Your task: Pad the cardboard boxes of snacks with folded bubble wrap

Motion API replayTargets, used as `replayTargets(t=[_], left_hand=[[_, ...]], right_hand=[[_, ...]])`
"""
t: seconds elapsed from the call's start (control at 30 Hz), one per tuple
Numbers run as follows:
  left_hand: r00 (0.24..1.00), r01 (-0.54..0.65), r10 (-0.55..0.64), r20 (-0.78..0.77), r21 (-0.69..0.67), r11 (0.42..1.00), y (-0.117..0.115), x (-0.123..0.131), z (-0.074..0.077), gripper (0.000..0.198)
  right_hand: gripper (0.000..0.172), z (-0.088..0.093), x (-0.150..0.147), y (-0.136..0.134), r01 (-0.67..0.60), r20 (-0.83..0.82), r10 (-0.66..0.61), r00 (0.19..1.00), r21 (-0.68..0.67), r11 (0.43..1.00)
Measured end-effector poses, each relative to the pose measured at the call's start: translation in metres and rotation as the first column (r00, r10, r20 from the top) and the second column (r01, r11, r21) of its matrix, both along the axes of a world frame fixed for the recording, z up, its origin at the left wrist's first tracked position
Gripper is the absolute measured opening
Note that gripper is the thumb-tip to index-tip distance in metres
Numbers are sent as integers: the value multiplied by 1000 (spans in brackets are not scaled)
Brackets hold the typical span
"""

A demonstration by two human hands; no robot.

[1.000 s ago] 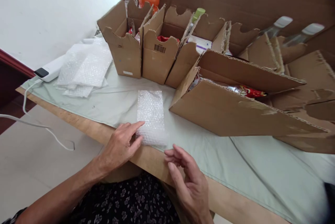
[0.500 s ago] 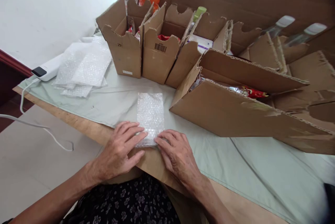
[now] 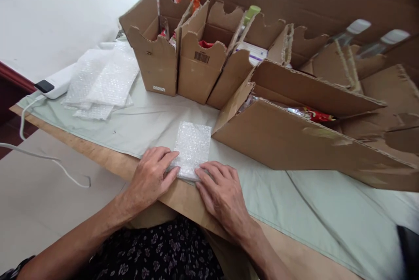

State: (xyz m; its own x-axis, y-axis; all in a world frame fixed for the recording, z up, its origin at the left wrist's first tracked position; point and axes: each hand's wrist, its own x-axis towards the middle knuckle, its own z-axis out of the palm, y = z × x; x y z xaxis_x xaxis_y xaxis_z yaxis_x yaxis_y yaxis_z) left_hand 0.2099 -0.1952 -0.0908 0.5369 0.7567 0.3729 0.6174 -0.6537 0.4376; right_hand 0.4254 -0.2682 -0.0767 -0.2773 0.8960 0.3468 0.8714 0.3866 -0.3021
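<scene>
Cartons (image 3: 194,77) hold red packets (image 3: 319,116), while both hands (image 3: 222,192) touch bubble wrap (image 3: 193,142), whether pinching I cannot tell.

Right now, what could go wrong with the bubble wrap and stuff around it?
1. The bubble wrap piece lies near the front edge of the table; a tug from the left hand or right hand might slide it off.
2. Its far right corner is close to the front cardboard box, so it could catch there.
3. The white cable hangs past the edge; a snag might drag the white device.
</scene>
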Motion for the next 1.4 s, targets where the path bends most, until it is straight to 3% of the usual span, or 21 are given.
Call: replayTargets(t=[0.2, 0.27, 0.37, 0.5, 0.57, 0.67, 0.77, 0.87, 0.93, 0.97, 1.1, 1.17, 1.23, 1.3, 1.4], left_hand=[[975, 206, -195, 108, -103, 973, -11, -9, 8, 30], [982, 172, -162, 93, -112, 979, -9, -6, 7, 28], [995, 93, -95, -18, -67, 993, 0, 3, 3, 25], [993, 18, -21, -116, -32, 999, 9, 10, 0, 28], [999, -24, 22, -37, -51, 998, 7, 7, 0, 28], [971, -110, 149, 187, -204, 973, -4, -4, 3, 32], [853, -93, 340, 395, -526, 845, -20, -10, 8, 45], [715, 255, 417, 561, -765, 591, -33, 1, 12, 59], [617, 481, 451, 645, -763, 433, -38, 14, 14, 59], [567, 542, 485, 665, -745, 388, -39, 20, 14, 57], [444, 607, 624, 642, -728, 317, -39, 34, 16, 53], [445, 631, 636, 631, -724, 277, -39, 36, 19, 50], [456, 642, 636, 622, -725, 249, -40, 38, 23, 46], [464, 623, 651, 601, -744, 243, -43, 42, 27, 43], [478, 576, 676, 561, -781, 242, -48, 48, 28, 39]], right_hand=[[25, -1, 4, 2, -52, -231, 5, 973, -199, 979], [26, -1, 3, -1, -5, -200, -31, 979, -179, 984], [25, 0, 0, -5, 106, -63, -107, 992, -18, 994], [22, -1, -2, 1, 15, 38, -14, 999, -43, 999], [21, -5, 0, 8, -12, 24, 14, 1000, -81, 997], [22, -6, 7, 15, 34, -161, -53, 986, -118, 992], [24, 3, 8, 9, 127, -374, -194, 907, -196, 972], [21, 15, -2, -4, 124, -477, -241, 845, -264, 957], [20, 18, -10, -13, 101, -470, -205, 858, -237, 966], [19, 18, -12, -16, 111, -443, -187, 877, -191, 975], [18, 15, -4, -27, 271, -364, -259, 895, -18, 962], [29, 15, 5, -31, 300, -454, -311, 835, -98, 949], [40, 16, 10, -35, 206, -580, -323, 748, -259, 944], [40, 17, 7, -38, 97, -648, -327, 688, -365, 926], [25, 19, -3, -42, 141, -644, -305, 701, -294, 945]])
